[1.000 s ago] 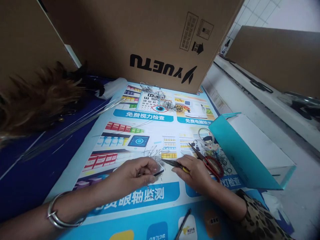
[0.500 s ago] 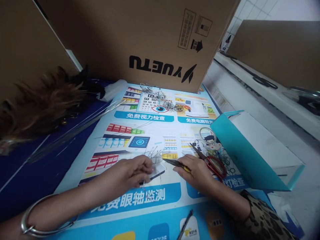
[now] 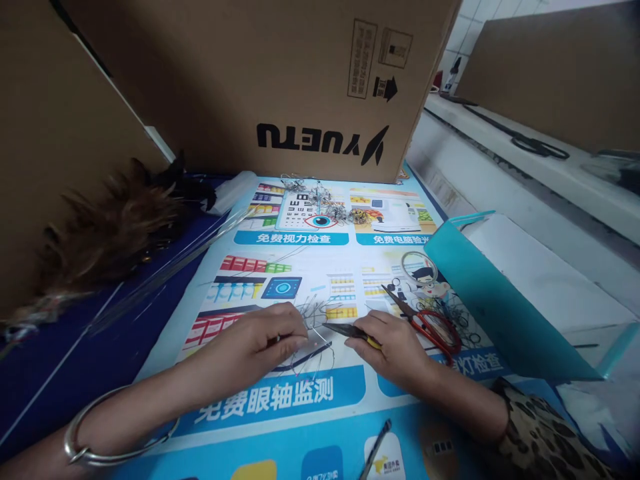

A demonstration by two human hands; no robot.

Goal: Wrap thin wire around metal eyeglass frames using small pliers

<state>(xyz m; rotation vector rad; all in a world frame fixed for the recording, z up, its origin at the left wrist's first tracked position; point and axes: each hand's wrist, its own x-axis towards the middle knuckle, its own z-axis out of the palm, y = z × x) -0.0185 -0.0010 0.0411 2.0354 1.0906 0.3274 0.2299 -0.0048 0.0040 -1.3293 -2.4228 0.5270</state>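
My left hand (image 3: 265,340) rests on the printed poster (image 3: 280,400), fingers pinched on thin metal wires (image 3: 313,357) that curve out to its right. My right hand (image 3: 393,343) is closed around small pliers with yellow grips (image 3: 350,330), whose dark tips point left at a loose bunch of short wire pieces (image 3: 315,310) between the two hands. Red-handled scissors (image 3: 427,323) lie just right of my right hand, beside several wire rings.
A large cardboard box (image 3: 280,80) stands at the back, a heap of bent wire bits (image 3: 320,200) at its foot. Brown feathers (image 3: 115,227) and long straight wires lie left. A teal paper bag (image 3: 495,307) lies right. A dark tool (image 3: 375,447) lies near the front edge.
The view tilted slightly. My left hand shifted a little to the right, and the wires under it now curve out further. My right hand keeps the pliers in place.
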